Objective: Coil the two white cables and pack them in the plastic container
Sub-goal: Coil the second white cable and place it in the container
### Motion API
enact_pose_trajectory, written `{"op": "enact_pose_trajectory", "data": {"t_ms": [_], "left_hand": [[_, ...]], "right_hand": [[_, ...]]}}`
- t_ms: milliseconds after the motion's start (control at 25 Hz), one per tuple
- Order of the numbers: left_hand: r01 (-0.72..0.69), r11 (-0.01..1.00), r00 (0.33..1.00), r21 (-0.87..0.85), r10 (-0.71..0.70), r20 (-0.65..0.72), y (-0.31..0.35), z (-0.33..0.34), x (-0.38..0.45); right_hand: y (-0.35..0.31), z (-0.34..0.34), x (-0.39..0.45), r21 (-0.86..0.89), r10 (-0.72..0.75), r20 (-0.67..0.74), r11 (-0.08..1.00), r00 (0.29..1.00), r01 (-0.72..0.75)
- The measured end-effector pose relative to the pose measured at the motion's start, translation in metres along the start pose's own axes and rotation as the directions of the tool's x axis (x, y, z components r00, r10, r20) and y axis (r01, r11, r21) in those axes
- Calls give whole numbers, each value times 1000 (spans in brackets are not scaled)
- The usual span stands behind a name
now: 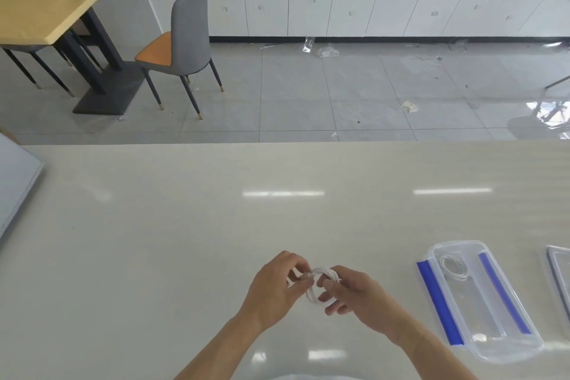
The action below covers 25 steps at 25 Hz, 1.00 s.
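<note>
A small coil of white cable (317,285) is held above the pale table between both hands. My left hand (274,285) pinches its left side with thumb and fingertips. My right hand (354,293) grips its right side, fingers threaded around the loops. To the right lies the clear plastic container (490,345) with two blue clips along its long sides. A second coiled white cable (453,267) rests inside it at the far end.
The container's clear lid (559,271) lies at the right edge of the table. A white flat board (15,182) sits at the left edge. Beyond the table's far edge (277,142) are floor tiles, a grey chair (185,46) and white cabinets.
</note>
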<state>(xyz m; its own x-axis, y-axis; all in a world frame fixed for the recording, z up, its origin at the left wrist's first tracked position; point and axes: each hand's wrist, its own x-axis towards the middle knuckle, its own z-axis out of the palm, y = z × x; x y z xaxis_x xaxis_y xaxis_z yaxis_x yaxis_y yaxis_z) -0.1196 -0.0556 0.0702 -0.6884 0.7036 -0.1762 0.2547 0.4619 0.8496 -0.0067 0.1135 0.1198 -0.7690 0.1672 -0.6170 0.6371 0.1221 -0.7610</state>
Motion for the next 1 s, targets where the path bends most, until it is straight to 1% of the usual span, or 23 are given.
{"op": "enact_pose_trajectory", "data": {"t_ms": [120,240,360,520,560,720,800,880,1000], "left_hand": [[51,989,985,-140,-27,168,11,12,4],[33,987,966,-158,9,257,27,33,9],[46,982,959,-181,7,285,49,64,15],[103,964,957,-247,-29,287,77,104,23],[124,955,958,-268,-45,282,84,114,26],[195,930,964,-310,-124,233,105,153,32],[186,949,967,-254,-131,219,114,173,37],[153,979,967,-132,-121,225,125,192,46],[86,995,948,58,-100,302,148,220,67]], "right_hand": [[11,-23,-15,-38,-5,25,999,1000,6],[23,-51,-31,-43,17,18,999,1000,-16],[41,-80,-47,7,25,-33,1000,999,-25],[70,-114,-64,123,30,-220,992,975,-3],[77,-122,-68,142,32,-235,990,971,1],[108,-152,-82,175,16,-209,984,978,21],[125,-165,-85,156,24,-263,988,965,18],[142,-180,-86,49,21,-349,999,937,-4],[164,-206,-87,-78,37,-433,994,900,-78]]}}
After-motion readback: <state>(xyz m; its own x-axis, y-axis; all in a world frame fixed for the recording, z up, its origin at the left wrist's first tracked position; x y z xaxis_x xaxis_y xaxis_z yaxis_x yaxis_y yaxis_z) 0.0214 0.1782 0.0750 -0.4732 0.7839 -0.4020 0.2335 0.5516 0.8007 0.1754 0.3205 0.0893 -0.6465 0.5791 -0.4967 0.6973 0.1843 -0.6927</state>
